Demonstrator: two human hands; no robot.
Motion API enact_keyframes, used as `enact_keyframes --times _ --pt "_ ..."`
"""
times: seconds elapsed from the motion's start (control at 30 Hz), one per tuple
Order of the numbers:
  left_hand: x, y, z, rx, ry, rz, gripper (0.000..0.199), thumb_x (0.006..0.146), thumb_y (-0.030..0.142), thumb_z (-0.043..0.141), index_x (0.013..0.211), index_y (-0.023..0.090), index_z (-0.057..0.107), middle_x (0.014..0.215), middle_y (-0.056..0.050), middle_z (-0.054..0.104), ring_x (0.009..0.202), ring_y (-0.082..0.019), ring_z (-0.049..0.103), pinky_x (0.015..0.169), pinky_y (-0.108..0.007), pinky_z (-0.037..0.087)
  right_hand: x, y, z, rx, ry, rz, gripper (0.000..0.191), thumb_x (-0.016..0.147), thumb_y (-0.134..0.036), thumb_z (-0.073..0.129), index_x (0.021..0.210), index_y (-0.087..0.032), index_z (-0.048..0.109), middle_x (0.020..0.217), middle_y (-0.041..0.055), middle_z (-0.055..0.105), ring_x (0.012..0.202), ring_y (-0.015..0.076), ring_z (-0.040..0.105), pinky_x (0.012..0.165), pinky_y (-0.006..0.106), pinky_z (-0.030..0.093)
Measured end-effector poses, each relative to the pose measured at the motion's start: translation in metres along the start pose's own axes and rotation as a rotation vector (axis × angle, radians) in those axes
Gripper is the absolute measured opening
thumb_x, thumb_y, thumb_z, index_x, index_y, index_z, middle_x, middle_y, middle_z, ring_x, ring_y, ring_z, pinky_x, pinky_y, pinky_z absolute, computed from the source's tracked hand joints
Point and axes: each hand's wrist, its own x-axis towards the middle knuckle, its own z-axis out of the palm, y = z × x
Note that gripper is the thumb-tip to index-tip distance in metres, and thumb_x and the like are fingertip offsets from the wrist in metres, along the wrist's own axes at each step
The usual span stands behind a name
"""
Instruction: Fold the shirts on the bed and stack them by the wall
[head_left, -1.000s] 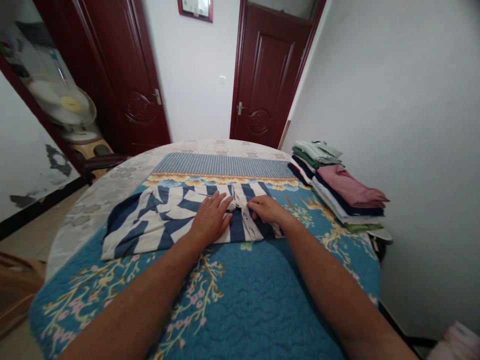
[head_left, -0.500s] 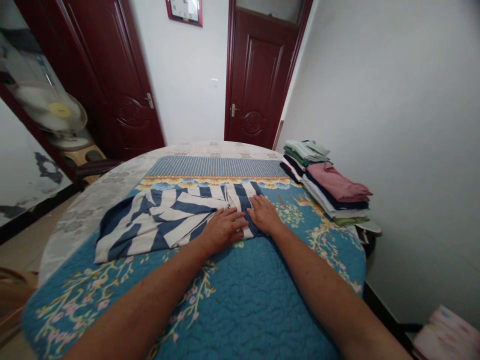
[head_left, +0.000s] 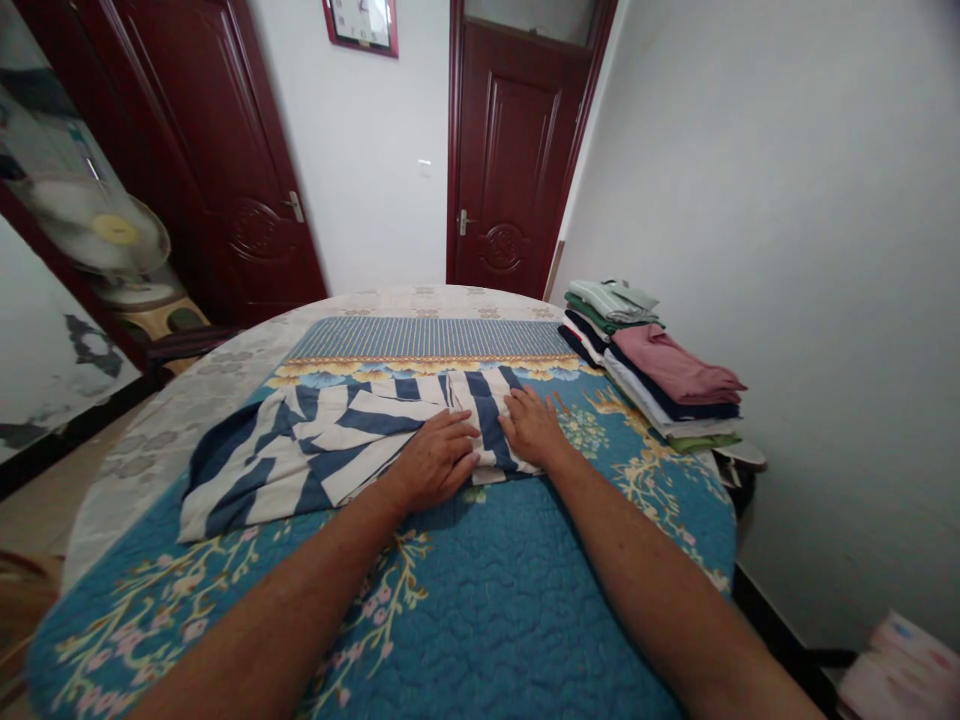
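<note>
A navy-and-white striped garment point(head_left: 300, 455) lies folded lengthwise across a teal quilted cover point(head_left: 480, 600). Its left end is loose and a flap lies over its middle. On the near part of the fabric rests my left hand point(head_left: 435, 458), palm down, fingers slightly bent and apart. My right hand point(head_left: 534, 428) lies on the garment's right end with its fingers stretched out over the stripes. The fabric under both palms is hidden.
Folded clothes are stacked at the table's right edge, with a pink one point(head_left: 675, 365) and a pale green one point(head_left: 611, 298) on top. A patterned white tablecloth point(head_left: 165, 400) shows beyond the cover. The wall point(head_left: 810, 300) stands close on the right.
My left hand has slid slightly left and toward me along the garment. The right hand stays at the right end, nearly unmoved. The view has shifted slightly.
</note>
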Motion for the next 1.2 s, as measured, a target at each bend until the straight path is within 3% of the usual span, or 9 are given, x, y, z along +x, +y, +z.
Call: enact_keyframes --times 0.13,0.27,0.4,0.5,0.57,0.8,0.97,1.07,1.2 --pt "0.014 0.007 0.012 0.018 0.104 -0.171 0.035 0.112 0.037 0.046 0.131 0.023 0.072 0.136 -0.010 0.076 0.141 -0.028 0.063 0.128 -0.057 0.039 0.006 -0.007 0.000 -0.006 0.051 -0.045 0.056 0.114 -0.040 0.038 0.163 -0.015 0.047 0.173 0.0168 0.043 0.165 0.0273 0.029 0.133 0.055 0.021" --pt "0.018 0.008 0.022 0.085 0.014 -0.246 0.038 0.111 0.044 0.050 0.138 0.024 0.068 0.136 -0.012 0.076 0.130 -0.028 0.069 0.127 -0.058 0.037 0.007 -0.015 0.005 -0.022 -0.039 -0.081 0.059 0.113 -0.045 0.041 0.163 -0.015 0.048 0.172 0.0173 0.044 0.162 0.0291 0.035 0.133 0.055 0.022" --pt "0.011 0.006 0.029 0.212 -0.086 -0.290 0.055 0.103 0.051 0.063 0.150 0.023 0.062 0.160 -0.017 0.060 0.154 -0.038 0.048 0.130 -0.065 0.027 0.005 -0.017 0.007 -0.028 -0.044 -0.065 0.060 0.113 -0.046 0.040 0.164 -0.015 0.046 0.173 0.0177 0.042 0.163 0.0290 0.033 0.133 0.057 0.020" --pt "0.006 0.003 0.031 0.265 -0.086 -0.302 0.065 0.102 0.059 0.060 0.156 0.024 0.058 0.169 -0.017 0.050 0.164 -0.043 0.030 0.132 -0.072 0.011 0.007 -0.016 0.008 -0.007 -0.047 -0.051 0.062 0.113 -0.050 0.040 0.165 -0.016 0.046 0.174 0.0175 0.040 0.163 0.0305 0.032 0.133 0.057 0.021" --pt "0.005 0.001 0.031 0.266 -0.091 -0.323 0.068 0.101 0.062 0.058 0.158 0.024 0.057 0.171 -0.016 0.048 0.165 -0.045 0.027 0.130 -0.076 0.007 0.012 -0.015 0.009 0.012 -0.053 -0.025 0.065 0.113 -0.055 0.039 0.165 -0.017 0.045 0.175 0.0172 0.039 0.164 0.0315 0.031 0.132 0.058 0.023" --pt "0.006 0.000 0.030 0.227 -0.119 -0.381 0.070 0.098 0.060 0.061 0.159 0.028 0.055 0.171 -0.015 0.047 0.158 -0.049 0.038 0.127 -0.078 0.018 0.059 -0.010 0.018 0.072 -0.098 0.113 0.072 0.114 -0.060 0.031 0.168 -0.013 0.041 0.176 0.0188 0.035 0.165 0.0313 0.030 0.131 0.056 0.025" --pt "0.006 0.001 0.027 0.220 -0.190 -0.391 0.074 0.100 0.062 0.057 0.164 0.025 0.050 0.175 -0.015 0.040 0.162 -0.048 0.032 0.128 -0.078 0.017 0.094 0.001 0.019 0.097 -0.140 0.104 0.076 0.112 -0.061 0.038 0.166 -0.008 0.044 0.176 0.0215 0.034 0.165 0.0319 0.029 0.132 0.049 0.024" --pt "0.006 0.003 0.024 0.228 -0.238 -0.414 0.078 0.102 0.065 0.050 0.168 0.024 0.045 0.179 -0.013 0.034 0.165 -0.046 0.026 0.129 -0.078 0.014 0.105 0.010 0.019 0.118 -0.151 0.083 0.070 0.111 -0.058 0.042 0.160 -0.010 0.051 0.173 0.0218 0.041 0.162 0.0324 0.035 0.130 0.048 0.028" --pt "0.006 0.004 0.023 0.241 -0.266 -0.427 0.080 0.103 0.066 0.047 0.170 0.024 0.041 0.181 -0.012 0.029 0.166 -0.045 0.022 0.130 -0.077 0.013 0.104 0.019 0.025 0.138 -0.032 0.060 0.062 0.113 -0.053 0.039 0.156 -0.012 0.056 0.167 0.0197 0.050 0.158 0.0298 0.042 0.130 0.045 0.029"
